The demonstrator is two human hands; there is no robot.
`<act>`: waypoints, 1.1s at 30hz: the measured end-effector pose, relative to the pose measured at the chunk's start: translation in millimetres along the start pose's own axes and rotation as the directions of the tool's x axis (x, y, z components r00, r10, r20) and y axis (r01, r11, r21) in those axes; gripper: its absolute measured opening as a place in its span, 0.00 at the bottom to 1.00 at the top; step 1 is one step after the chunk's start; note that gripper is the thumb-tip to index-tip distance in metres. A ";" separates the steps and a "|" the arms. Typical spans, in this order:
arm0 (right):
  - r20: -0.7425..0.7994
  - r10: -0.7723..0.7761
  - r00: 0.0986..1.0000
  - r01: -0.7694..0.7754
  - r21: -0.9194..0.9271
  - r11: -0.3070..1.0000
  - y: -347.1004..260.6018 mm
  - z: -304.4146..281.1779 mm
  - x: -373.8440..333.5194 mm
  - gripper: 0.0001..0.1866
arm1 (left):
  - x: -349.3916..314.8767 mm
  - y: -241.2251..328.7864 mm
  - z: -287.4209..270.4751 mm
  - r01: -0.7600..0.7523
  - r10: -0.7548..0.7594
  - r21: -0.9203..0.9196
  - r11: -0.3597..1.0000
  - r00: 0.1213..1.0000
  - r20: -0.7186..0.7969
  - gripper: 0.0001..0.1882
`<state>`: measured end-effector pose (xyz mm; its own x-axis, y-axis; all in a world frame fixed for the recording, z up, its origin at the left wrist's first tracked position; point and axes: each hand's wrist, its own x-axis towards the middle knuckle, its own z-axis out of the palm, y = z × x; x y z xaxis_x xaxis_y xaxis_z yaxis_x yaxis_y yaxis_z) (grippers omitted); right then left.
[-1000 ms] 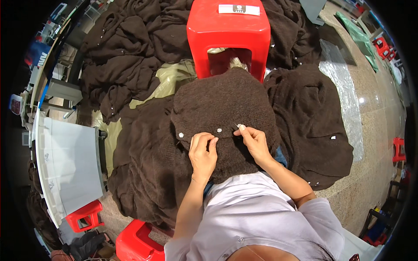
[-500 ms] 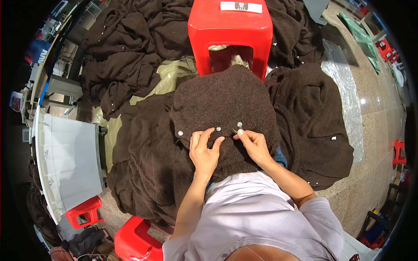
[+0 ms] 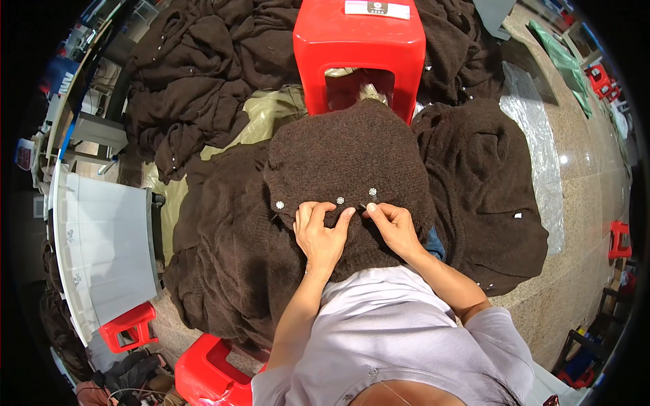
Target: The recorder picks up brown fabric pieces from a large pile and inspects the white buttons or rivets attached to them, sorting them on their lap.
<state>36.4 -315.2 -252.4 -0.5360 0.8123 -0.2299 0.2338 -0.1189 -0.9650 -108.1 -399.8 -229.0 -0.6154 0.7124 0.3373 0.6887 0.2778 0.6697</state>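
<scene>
A dark brown knitted garment lies spread over my lap, with sparkly round buttons in a row across it. Just below that row, my left hand grips the knit, fingers bent and thumb stretched toward the middle. My right hand is closed in a pinch under the rightmost button. A small, slim dark thing pokes out from its thumb and forefinger; its kind is too small to tell. The thumb tips are close together but apart.
Brown knitwear lies heaped at my left, my right and farther off. A red plastic stool stands ahead, a white bin to the left. Another red stool is at lower left. Clear plastic sheeting covers floor at right.
My left thumb has moved slightly right, closer to the right hand's fingertips. The right hand keeps its pinch at nearly the same spot, and the garment has barely shifted.
</scene>
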 end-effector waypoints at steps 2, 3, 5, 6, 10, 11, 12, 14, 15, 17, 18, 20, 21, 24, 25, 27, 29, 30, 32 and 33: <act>0.008 0.003 1.000 -0.003 -0.020 1.000 -4.5 0.0 -0.6 0.25 | 0.7 2.5 2.3 0.018 -0.020 0.103 0.995 1.000 0.010 0.11; 0.015 0.006 1.000 -0.005 -0.039 0.999 -7.4 0.5 -0.8 0.24 | 0.3 1.9 2.8 0.019 -0.020 0.102 0.995 1.000 0.009 0.11; 0.020 0.005 1.000 -0.004 -0.042 0.999 -13.3 2.4 0.8 0.24 | -1.3 0.0 4.4 0.032 -0.033 0.094 0.995 0.999 0.008 0.08; 0.027 0.004 1.000 -0.002 -0.045 0.999 -16.3 2.8 2.1 0.25 | -1.7 -0.8 4.4 0.032 -0.033 0.094 0.995 0.999 0.009 0.08; 0.115 0.058 0.992 -0.052 -0.056 0.997 -23.3 2.2 7.7 0.26 | -4.0 -9.8 7.0 0.062 -0.062 -0.167 0.984 0.998 0.006 0.05; 0.157 0.085 0.984 -0.081 -0.028 0.996 -22.0 4.3 8.4 0.26 | -4.5 -11.7 6.8 0.089 -0.091 -0.323 0.942 0.996 0.009 0.04; 0.198 0.110 0.974 -0.112 -0.002 0.994 -21.5 6.0 8.7 0.26 | -5.8 -13.3 5.5 0.088 -0.090 -0.322 0.943 0.996 0.009 0.04; 0.195 0.105 0.975 -0.107 0.004 0.994 -23.5 8.3 9.1 0.27 | -4.9 -10.2 0.1 0.149 -0.125 -0.439 0.886 0.989 0.083 0.03; 0.191 0.098 0.977 -0.102 0.009 0.995 -24.1 8.8 9.1 0.27 | -5.3 -11.2 -0.1 0.149 -0.125 -0.439 0.886 0.989 0.084 0.03; 0.192 0.107 0.976 -0.112 0.016 0.994 -23.3 9.2 8.9 0.27 | -6.6 -13.9 0.1 0.221 -0.185 -0.475 0.852 0.975 0.123 0.02; 0.193 0.116 0.974 -0.122 0.022 0.992 -23.0 9.3 8.8 0.27 | -7.4 -14.4 0.2 0.221 -0.185 -0.476 0.851 0.975 0.123 0.02; 0.222 0.130 0.966 -0.144 0.047 0.988 -28.5 8.7 7.8 0.27 | -8.7 -15.0 0.1 0.285 -0.239 -0.548 0.787 0.958 0.156 0.02; 0.250 0.144 0.957 -0.166 0.072 0.983 -31.5 8.3 7.1 0.27 | -8.9 -15.0 -0.7 0.286 -0.239 -0.548 0.786 0.958 0.156 0.02; 0.275 0.149 0.950 -0.192 0.134 0.972 -37.1 10.8 6.0 0.27 | -8.5 -11.8 -2.3 0.296 -0.237 -0.561 0.773 0.955 0.177 0.01; 0.275 0.149 0.950 -0.191 0.134 0.972 -36.1 11.8 6.5 0.27 | -8.5 -10.7 -2.3 0.321 -0.254 -0.598 0.734 0.947 0.196 0.01; 0.262 0.175 0.949 -0.209 0.106 0.972 -32.6 13.6 8.2 0.27 | -8.9 -10.3 -2.1 0.345 -0.270 -0.634 0.693 0.938 0.216 0.01; 0.268 0.191 0.944 -0.229 0.119 0.966 -35.0 14.2 9.1 0.27 | -9.8 -12.3 -2.3 0.362 -0.274 -0.656 0.662 0.932 0.238 0.01; 0.273 0.207 0.940 -0.250 0.132 0.959 -35.8 14.7 9.3 0.26 | -9.9 -12.9 -2.8 0.362 -0.275 -0.656 0.662 0.932 0.238 0.01; 0.270 0.197 0.942 -0.241 0.142 0.960 -33.6 16.0 9.9 0.26 | -9.7 -13.0 -3.4 0.357 -0.261 -0.653 0.668 0.934 0.243 0.01; 0.268 0.187 0.945 -0.233 0.152 0.961 -32.5 16.7 10.1 0.26 | -9.9 -13.7 -3.2 0.357 -0.261 -0.653 0.668 0.934 0.244 0.01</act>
<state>9.8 -312.6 -225.5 -0.6803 0.5926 -0.4314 0.2263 -0.3899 -0.8926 -112.7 -412.7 -239.4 -0.6611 0.7500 -0.0210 -0.0105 0.0187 0.9998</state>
